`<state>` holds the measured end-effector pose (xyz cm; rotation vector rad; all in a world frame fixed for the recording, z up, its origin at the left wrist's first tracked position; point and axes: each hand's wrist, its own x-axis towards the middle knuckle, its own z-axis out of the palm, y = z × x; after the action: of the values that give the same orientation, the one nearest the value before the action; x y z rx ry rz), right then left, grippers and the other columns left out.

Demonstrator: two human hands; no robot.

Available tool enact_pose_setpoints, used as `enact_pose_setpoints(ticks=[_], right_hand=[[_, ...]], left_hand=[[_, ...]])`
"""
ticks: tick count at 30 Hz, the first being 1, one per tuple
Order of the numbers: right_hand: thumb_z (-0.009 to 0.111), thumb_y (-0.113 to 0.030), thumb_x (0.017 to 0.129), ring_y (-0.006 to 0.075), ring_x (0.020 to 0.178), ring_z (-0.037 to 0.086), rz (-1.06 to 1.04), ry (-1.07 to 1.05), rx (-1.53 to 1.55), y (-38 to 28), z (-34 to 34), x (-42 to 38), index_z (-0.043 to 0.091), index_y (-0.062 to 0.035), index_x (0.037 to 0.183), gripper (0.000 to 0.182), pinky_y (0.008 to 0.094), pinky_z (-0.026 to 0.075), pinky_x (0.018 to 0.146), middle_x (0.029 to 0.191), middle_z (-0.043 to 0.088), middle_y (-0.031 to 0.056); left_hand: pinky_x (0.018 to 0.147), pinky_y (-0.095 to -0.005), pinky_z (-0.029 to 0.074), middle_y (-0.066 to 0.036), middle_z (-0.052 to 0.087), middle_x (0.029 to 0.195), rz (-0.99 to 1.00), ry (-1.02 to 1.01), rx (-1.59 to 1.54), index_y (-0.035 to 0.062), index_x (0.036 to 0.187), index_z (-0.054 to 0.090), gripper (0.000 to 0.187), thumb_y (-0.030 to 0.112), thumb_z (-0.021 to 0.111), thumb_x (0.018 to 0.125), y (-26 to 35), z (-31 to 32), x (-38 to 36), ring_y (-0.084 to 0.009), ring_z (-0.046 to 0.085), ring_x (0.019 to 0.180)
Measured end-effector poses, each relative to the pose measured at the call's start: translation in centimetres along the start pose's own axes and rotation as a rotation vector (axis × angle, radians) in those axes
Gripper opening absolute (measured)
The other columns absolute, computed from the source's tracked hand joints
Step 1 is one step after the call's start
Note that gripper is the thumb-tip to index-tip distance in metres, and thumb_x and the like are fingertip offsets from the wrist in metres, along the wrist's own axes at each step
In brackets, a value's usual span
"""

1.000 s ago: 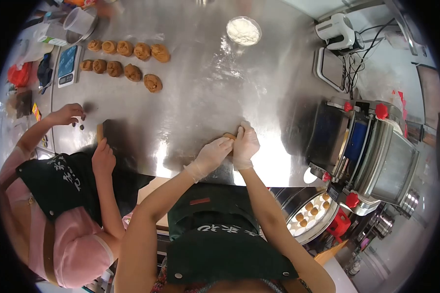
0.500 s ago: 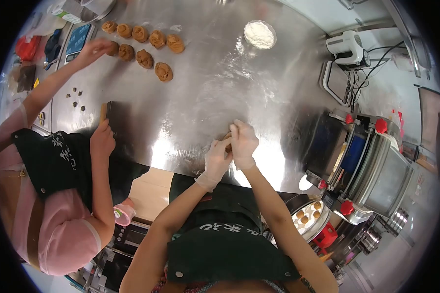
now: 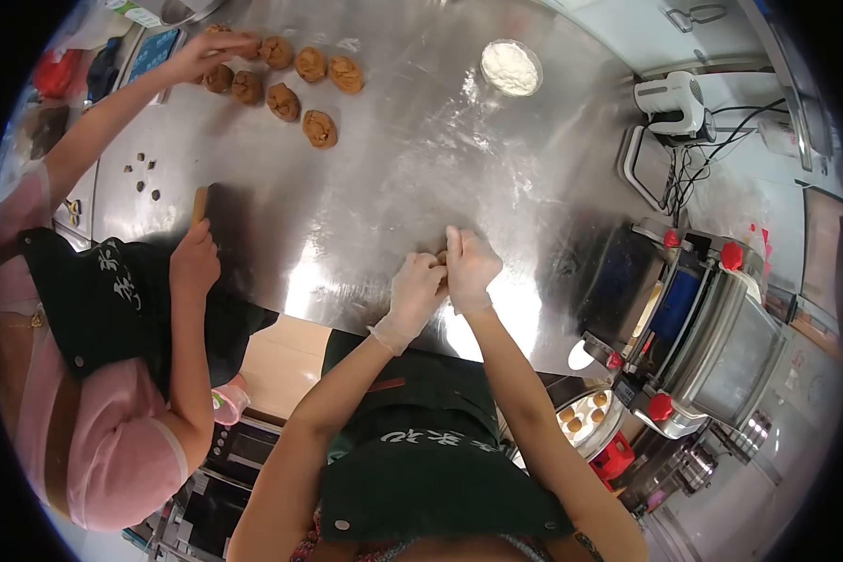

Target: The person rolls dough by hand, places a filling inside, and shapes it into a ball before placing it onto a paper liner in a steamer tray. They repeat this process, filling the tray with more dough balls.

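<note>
My left hand (image 3: 416, 292), in a clear thin glove, is closed with its fingertips against those of my right hand (image 3: 471, 269), gloved the same way. Pinched between them is a piece of brown dough (image 3: 442, 257), mostly covered by the fingers. Both hands are just above the steel table (image 3: 384, 178), near its front edge. Further off at upper left, several brown dough lumps (image 3: 282, 102) lie in two rows. A clear bowl of white powder (image 3: 511, 67) stands at the far side.
At left, a co-worker's hand (image 3: 211, 54) touches a dough lump; the other holds a wooden-handled scraper (image 3: 199, 204). Small dark bits (image 3: 140, 186) lie nearby. At right are a machine with red knobs (image 3: 688, 318), a white hand mixer (image 3: 670, 103) and a tray of small balls (image 3: 585, 417).
The co-worker's far hand has moved right, from the near row of lumps to the far row. My hands stay together, fingers slightly shifted around the dough. The view has shifted slightly.
</note>
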<state>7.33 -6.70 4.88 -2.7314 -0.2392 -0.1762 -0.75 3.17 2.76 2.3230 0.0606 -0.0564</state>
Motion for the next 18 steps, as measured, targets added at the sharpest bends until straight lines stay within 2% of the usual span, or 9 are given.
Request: enact_pose_setpoints(ticks=[3,6,8,11,12,15,18], right_hand=[[0.068,-0.033,0.095,0.0286,0.061,0.065,-0.029,0.027,-0.039,1.6,2.4,1.7,0.066,-0.0093,0.067,0.037,0.0407,0.051,0.052,0.061,0.063,0.0096],[0.067,-0.034,0.095,0.0287,0.06,0.064,0.004,0.02,-0.012,2.2,2.6,1.9,0.067,-0.0095,0.068,0.037,0.0402,0.051,0.052,0.062,0.064,0.0093],[0.067,-0.034,0.095,0.0292,0.058,0.063,0.083,0.035,0.052,1.1,1.1,0.8,0.067,-0.0097,0.068,0.037,0.04,0.05,0.051,0.062,0.064,0.0093],[0.067,-0.031,0.096,0.0286,0.057,0.062,0.047,0.175,0.016,0.1,0.0,-1.0,0.067,-0.0089,0.07,0.034,0.0389,0.05,0.05,0.064,0.064,0.0102],[0.067,-0.031,0.096,0.0282,0.057,0.063,0.029,0.16,-0.024,1.0,0.4,-1.1,0.067,-0.0086,0.071,0.034,0.0387,0.05,0.05,0.064,0.064,0.0102],[0.068,-0.028,0.096,0.0284,0.055,0.062,-0.013,0.142,-0.048,3.0,2.5,0.2,0.068,-0.0081,0.073,0.031,0.0391,0.049,0.05,0.065,0.064,0.011],[0.068,-0.025,0.096,0.0303,0.053,0.061,0.026,0.149,0.066,3.2,1.6,0.5,0.069,-0.0084,0.075,0.027,0.0402,0.049,0.049,0.065,0.063,0.0119]], left_hand=[[0.079,-0.0416,0.055,-0.004,0.062,0.105,-0.063,0.221,-0.153,0.0175,0.104,0.073,0.032,0.013,0.081,0.074,0.4,-0.6,-0.3,-0.0293,0.061,0.102],[0.081,-0.0403,0.055,-0.005,0.063,0.105,-0.03,0.031,-0.221,0.0171,0.109,0.072,0.033,0.011,0.08,0.077,-0.9,-0.2,0.3,-0.0284,0.064,0.1],[0.081,-0.039,0.056,-0.006,0.063,0.105,0.017,-0.016,-0.225,0.017,0.112,0.072,0.034,0.01,0.079,0.079,-0.5,-1.0,1.0,-0.0274,0.065,0.099],[0.079,-0.0365,0.057,-0.007,0.063,0.107,0.078,-0.046,-0.179,0.0154,0.113,0.071,0.032,0.011,0.079,0.082,-0.5,0.1,0.9,-0.0257,0.066,0.098],[0.079,-0.0356,0.057,-0.007,0.063,0.109,0.1,-0.047,-0.155,0.0146,0.113,0.072,0.031,0.012,0.079,0.083,-0.4,0.6,0.9,-0.025,0.067,0.097],[0.076,-0.0323,0.057,-0.008,0.066,0.103,-0.178,0.183,-0.444,0.0095,0.106,0.073,0.019,0.009,0.075,0.087,0.7,0.2,-0.1,-0.0217,0.068,0.091],[0.075,-0.0312,0.056,-0.01,0.069,0.095,-0.79,0.015,-0.834,0.0044,0.103,0.072,0.015,0.002,0.071,0.088,1.7,-0.5,0.7,-0.0198,0.068,0.083]])
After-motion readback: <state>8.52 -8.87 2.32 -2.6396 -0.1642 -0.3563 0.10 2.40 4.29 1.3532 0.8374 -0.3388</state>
